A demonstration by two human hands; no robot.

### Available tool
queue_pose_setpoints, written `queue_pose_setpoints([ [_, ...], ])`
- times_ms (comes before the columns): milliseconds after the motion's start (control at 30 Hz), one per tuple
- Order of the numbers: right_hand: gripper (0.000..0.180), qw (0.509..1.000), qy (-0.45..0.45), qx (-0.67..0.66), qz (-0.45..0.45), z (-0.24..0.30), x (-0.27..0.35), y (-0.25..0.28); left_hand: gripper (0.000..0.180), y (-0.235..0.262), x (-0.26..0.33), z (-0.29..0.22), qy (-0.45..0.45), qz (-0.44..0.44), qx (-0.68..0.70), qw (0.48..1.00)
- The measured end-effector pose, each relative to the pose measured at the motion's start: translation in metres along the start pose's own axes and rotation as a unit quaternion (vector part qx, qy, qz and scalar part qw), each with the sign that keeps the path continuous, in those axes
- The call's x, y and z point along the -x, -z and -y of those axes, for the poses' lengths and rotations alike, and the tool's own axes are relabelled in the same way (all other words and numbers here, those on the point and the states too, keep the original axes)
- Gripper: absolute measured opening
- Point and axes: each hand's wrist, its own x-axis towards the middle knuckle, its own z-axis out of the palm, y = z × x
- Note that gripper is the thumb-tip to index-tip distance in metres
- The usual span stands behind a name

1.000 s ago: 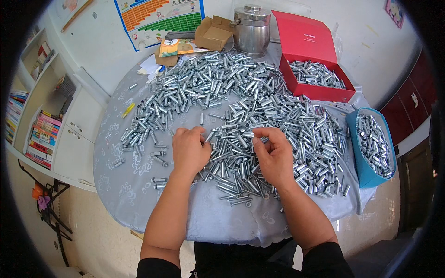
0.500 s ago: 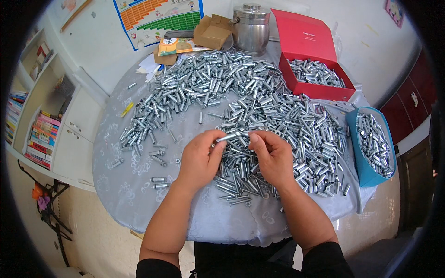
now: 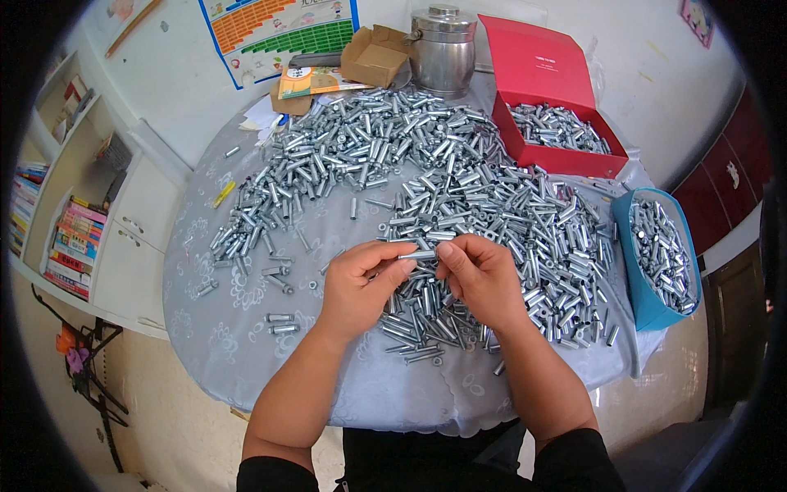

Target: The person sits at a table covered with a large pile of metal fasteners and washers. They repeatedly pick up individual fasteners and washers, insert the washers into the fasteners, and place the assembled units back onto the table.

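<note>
Between my two hands, a silver metal sleeve anchor bolt lies nearly level above the near side of a big heap of similar bolts and sleeves. My left hand is closed, pinching the bolt's left end with thumb and fingers. The fingertips of my right hand close on its right end. Any nut or washer under those fingertips is too small to make out. To the left of my left hand, two finished-looking bolts lie side by side on the grey tablecloth.
A red lidded box and a blue container, both full of metal parts, stand on the right. Behind the heap are a steel pot, a small cardboard box and booklets. A yellow tool lies at the left.
The bolt has turned from slanting to nearly level and come down slightly. My left hand has lowered a little, and my right fingertips now meet the bolt's end.
</note>
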Motion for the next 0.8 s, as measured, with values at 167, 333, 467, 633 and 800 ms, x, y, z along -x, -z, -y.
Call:
queue_pose_setpoints([
  [167,0.020,0.997,0.026,-0.075,0.000,-0.002,0.001,-0.007,0.021,0.000,-0.002,0.009,0.064,0.002,0.100,0.993],
  [333,0.017,0.998,0.037,-0.034,-0.026,-0.001,-0.001,-0.007,0.021,0.001,-0.004,0.013,0.078,0.001,0.120,0.990],
  [467,0.018,1.000,0.011,-0.007,-0.022,-0.003,-0.001,-0.003,0.021,-0.001,-0.003,0.014,0.079,0.010,0.133,0.988],
  [633,0.018,0.998,0.023,-0.036,-0.037,-0.002,-0.001,-0.009,0.021,-0.001,-0.005,0.018,0.076,0.003,0.134,0.988],
  [800,0.017,0.998,0.035,-0.047,-0.031,-0.002,0.000,-0.009,0.021,-0.002,-0.004,0.015,0.074,0.008,0.145,0.987],
])
